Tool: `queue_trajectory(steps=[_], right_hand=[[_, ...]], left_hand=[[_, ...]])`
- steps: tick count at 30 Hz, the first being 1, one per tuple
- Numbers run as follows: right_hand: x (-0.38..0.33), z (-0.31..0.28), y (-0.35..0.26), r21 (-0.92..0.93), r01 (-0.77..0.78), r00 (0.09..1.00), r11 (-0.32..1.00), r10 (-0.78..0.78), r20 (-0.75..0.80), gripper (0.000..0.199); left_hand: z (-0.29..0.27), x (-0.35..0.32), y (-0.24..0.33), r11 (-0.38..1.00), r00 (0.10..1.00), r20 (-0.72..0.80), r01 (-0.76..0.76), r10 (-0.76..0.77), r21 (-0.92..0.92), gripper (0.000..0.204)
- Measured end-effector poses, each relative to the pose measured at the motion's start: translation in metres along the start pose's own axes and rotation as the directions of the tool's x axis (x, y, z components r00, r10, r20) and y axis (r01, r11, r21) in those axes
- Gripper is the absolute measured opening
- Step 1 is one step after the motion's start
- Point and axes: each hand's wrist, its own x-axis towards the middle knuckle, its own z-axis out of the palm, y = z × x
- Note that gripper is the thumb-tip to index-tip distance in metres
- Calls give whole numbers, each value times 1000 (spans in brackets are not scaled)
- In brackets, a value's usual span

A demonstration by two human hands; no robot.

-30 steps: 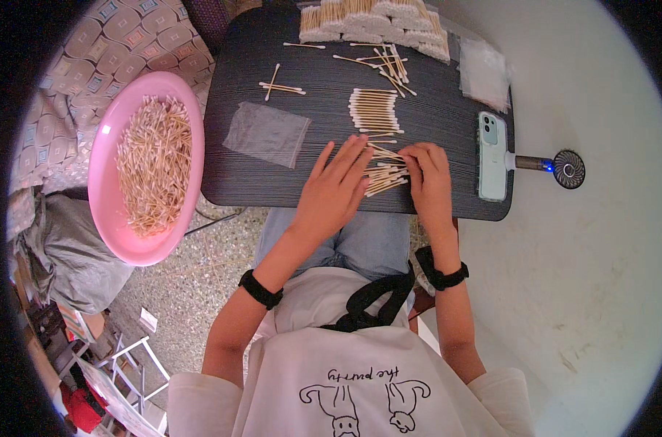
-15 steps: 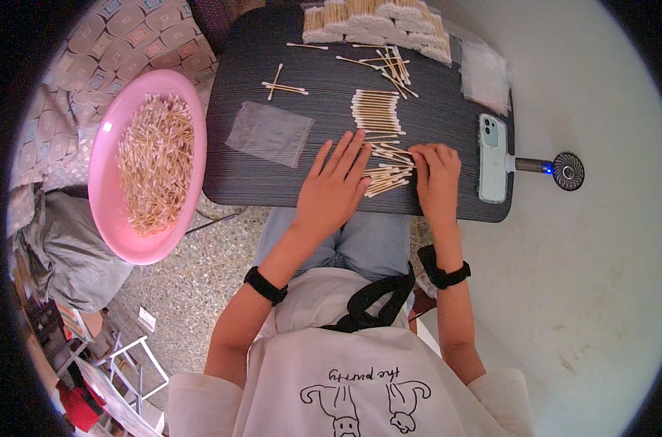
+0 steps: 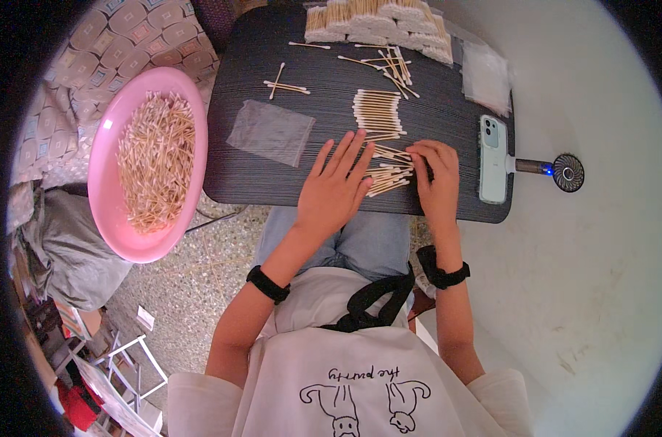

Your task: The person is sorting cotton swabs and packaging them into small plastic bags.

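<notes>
My left hand lies flat with its fingers spread, fingertips and thumb against the left ends of loose cotton swabs on the black table. At their right ends, my right hand is curled, with thumb and forefinger pinched at the tip of a cotton swab. Just beyond my hands, a neat row of cotton swabs lies side by side. A clear plastic bag rests flat to the left of my left hand.
Bundles of cotton swabs are stacked at the table's far edge, with scattered swabs before them. A pink basin full of swabs stands left. Plastic bags, a phone and a small fan are on the right.
My right thumb and fingers have shifted slightly at the swab ends, and the swabs between my hands lie a little differently. My left hand stays nearly in place.
</notes>
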Motion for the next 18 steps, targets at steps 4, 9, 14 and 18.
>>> queue_trajectory(steps=[4,9,14,18], right_hand=[[-2,-5,4,-20,-119,990,993,117,-84,11],[-4,-4,11,-157,-183,982,970,172,-82,11],[-4,5,5,-78,-117,993,990,116,-17,17],[-4,11,-3,176,-159,986,971,164,-12,20]], left_hand=[[0,0,0,1000,1000,-3,2,-2,-4,51],[-1,0,0,1000,1000,-22,1,-1,-17,53],[-1,1,0,1000,999,-34,-5,5,-8,56],[-2,0,0,1000,1000,-23,-4,4,1,56]])
